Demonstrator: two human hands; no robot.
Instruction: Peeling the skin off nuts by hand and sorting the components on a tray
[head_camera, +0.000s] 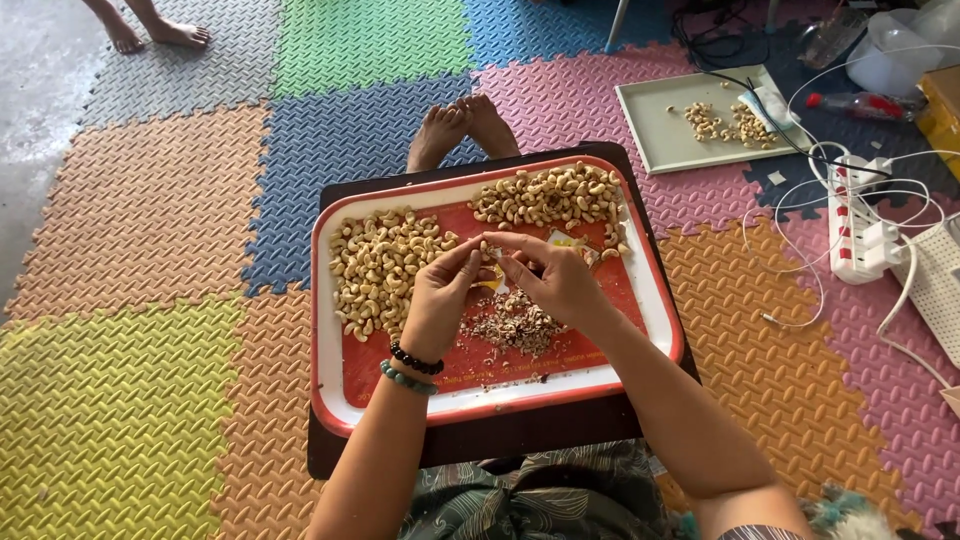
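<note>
Both hands meet over the middle of the red tray (640, 300): the left hand (440, 300) and right hand (560, 285) pinch one cashew (487, 250) between their fingertips, just above the heap of skins (515, 325). To peel it well, I judge, keep the grip light — the curved nut snaps easily — and rub the skin off so it falls on that heap, away from the pale pile on the left (380, 265) and the pile at the far side (550, 195).

A grey tray (650, 130) with nuts lies far right. A power strip (858, 225) and white cables (800, 290) lie right. Coloured foam mats (150, 200) cover the floor.
</note>
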